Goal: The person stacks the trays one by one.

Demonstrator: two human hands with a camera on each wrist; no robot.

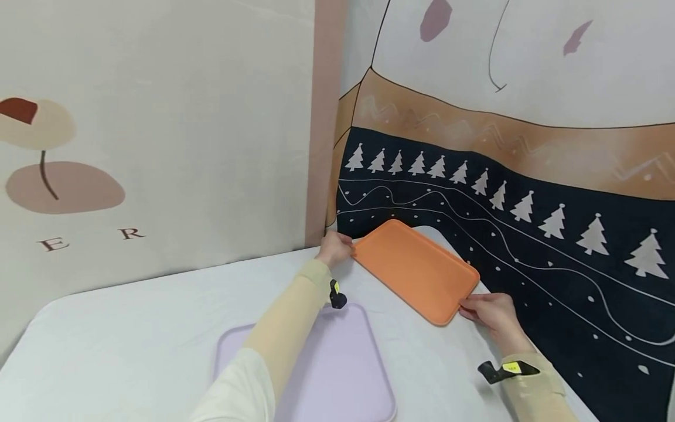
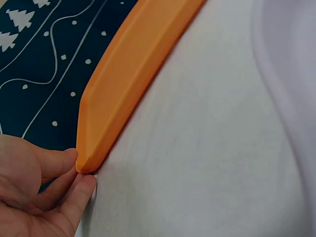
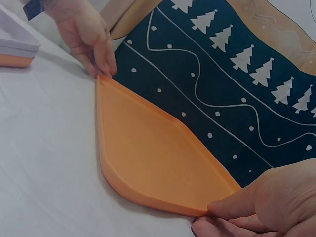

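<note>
An orange tray [image 1: 413, 269], rectangular with rounded corners and a low rim, lies at the table's far right edge. My left hand [image 1: 334, 249] pinches its far left corner; the left wrist view shows thumb and fingers of that hand [image 2: 44, 192] at the orange corner. At the opposite, near right end, my right hand [image 1: 490, 313] pinches the rim, with the thumb on top and fingers [image 3: 217, 228] beneath. A lilac tray [image 1: 337, 363] rests on the table nearer to me, partly covered by my left forearm. In the right wrist view, an orange layer [image 3: 15, 61] shows under the lilac one.
A white cloth covers the table [image 1: 158, 328]. Along its right edge hangs a dark fabric [image 1: 554, 281] with white trees, right behind the orange tray. A pale printed wall hanging [image 1: 211, 146] stands at the back.
</note>
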